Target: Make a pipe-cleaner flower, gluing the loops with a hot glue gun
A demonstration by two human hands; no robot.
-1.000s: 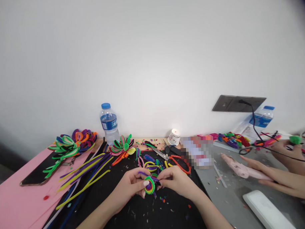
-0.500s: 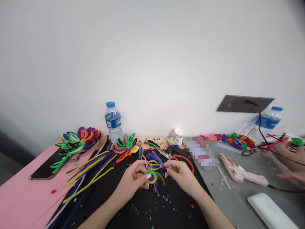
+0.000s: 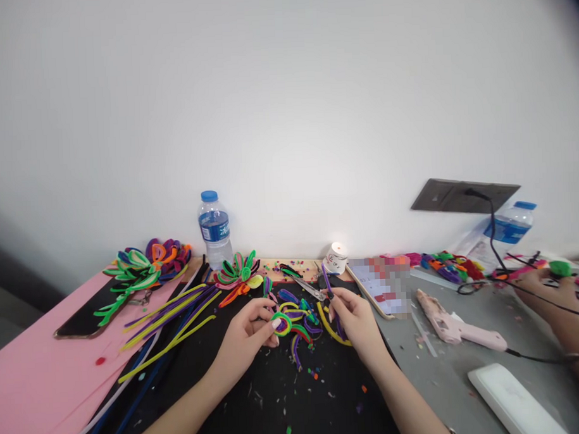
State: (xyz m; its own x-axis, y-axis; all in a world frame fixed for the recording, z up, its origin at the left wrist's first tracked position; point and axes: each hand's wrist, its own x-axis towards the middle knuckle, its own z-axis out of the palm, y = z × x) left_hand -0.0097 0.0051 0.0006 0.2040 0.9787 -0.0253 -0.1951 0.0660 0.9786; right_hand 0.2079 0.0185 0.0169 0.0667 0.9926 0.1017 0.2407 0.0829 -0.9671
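My left hand (image 3: 248, 333) pinches a small coiled pipe-cleaner piece (image 3: 282, 323) of green, purple and red, held just above the black mat (image 3: 277, 401). My right hand (image 3: 354, 319) holds a purple pipe cleaner (image 3: 326, 281) that sticks up and back from its fingers, with a yellow one (image 3: 332, 332) curving beneath the hand. Between the hands lie several short bent pieces in purple, yellow and green (image 3: 297, 311).
Scissors (image 3: 305, 287), a lit candle (image 3: 335, 258), a water bottle (image 3: 214, 230), finished pipe-cleaner flowers (image 3: 237, 276), long pipe cleaners (image 3: 174, 319), a phone (image 3: 82, 322) on pink paper. At right, a pink glue gun (image 3: 457, 329), a white box (image 3: 512, 402) and another person's hand (image 3: 551, 293).
My right hand left the coil and moved right, taking up a purple pipe cleaner. The left hand keeps the coil. The other person's hand drew back from the glue gun.
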